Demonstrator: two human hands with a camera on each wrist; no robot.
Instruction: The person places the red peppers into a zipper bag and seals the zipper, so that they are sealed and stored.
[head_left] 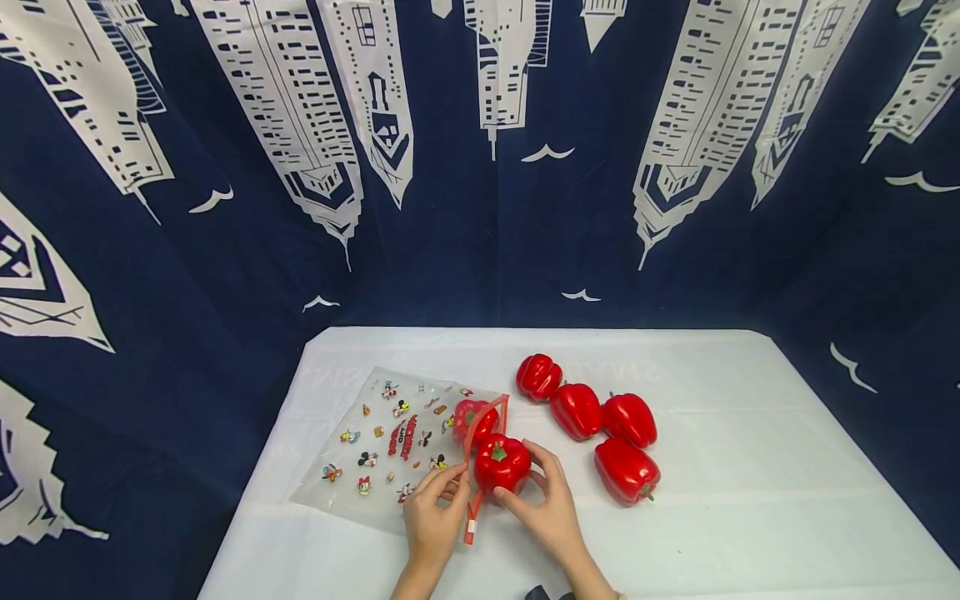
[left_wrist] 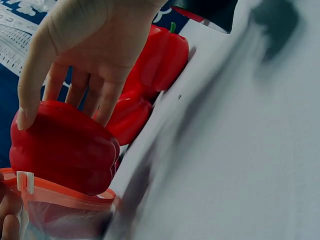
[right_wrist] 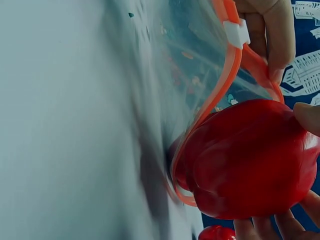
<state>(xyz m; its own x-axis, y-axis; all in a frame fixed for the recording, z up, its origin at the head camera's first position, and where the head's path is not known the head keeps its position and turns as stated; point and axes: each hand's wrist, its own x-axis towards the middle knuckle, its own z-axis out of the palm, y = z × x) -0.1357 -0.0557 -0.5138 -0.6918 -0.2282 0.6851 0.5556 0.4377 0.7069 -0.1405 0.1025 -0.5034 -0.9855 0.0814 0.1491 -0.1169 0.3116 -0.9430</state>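
A clear zip bag (head_left: 352, 446) printed with small cartoon figures lies on the white table, its orange zip rim (head_left: 471, 442) spread apart at the right. My left hand (head_left: 433, 521) pinches that rim near the white slider (head_left: 471, 527). In my right hand (head_left: 553, 510), thumb and fingers grip a red bell pepper (head_left: 504, 473) by its sides, right at the bag's mouth. The right wrist view has this pepper (right_wrist: 250, 160) overlapping the orange rim (right_wrist: 220, 92). Another red bell pepper (head_left: 467, 415) shows through the plastic just inside the bag.
Several more red bell peppers lie right of the bag: one at the back (head_left: 538, 377), two close together (head_left: 576, 411) (head_left: 630, 419), and one nearer (head_left: 627, 472). A dark object (head_left: 538, 593) pokes in at the front edge. Behind the table (head_left: 750, 467) hangs a navy printed cloth (head_left: 480, 250).
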